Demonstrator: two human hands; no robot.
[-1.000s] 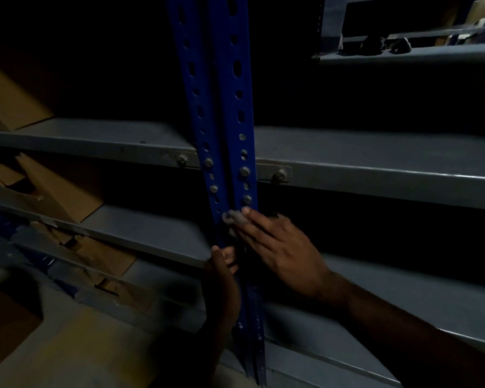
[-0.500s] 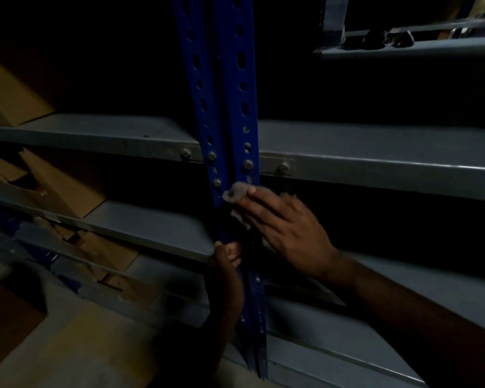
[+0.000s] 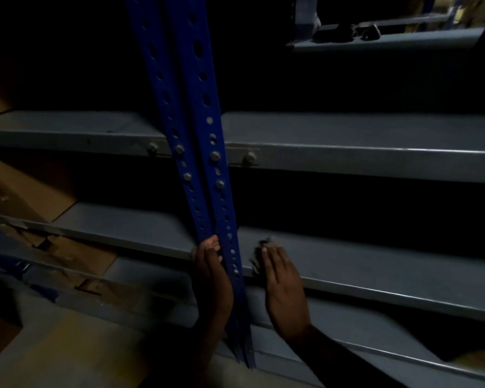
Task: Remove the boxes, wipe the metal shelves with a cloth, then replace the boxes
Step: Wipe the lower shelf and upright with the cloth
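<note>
I am gripping the blue post (image 3: 199,152) with my left hand (image 3: 212,278), fingers curled round its edge where the middle shelf (image 3: 375,264) meets it. My right hand (image 3: 284,287) is lying flat with straight fingers on that shelf just right of the post, pressing a small grey cloth (image 3: 266,246) under the fingertips. Cardboard boxes (image 3: 25,191) are sitting on the shelves at the far left, well apart from my hands.
</note>
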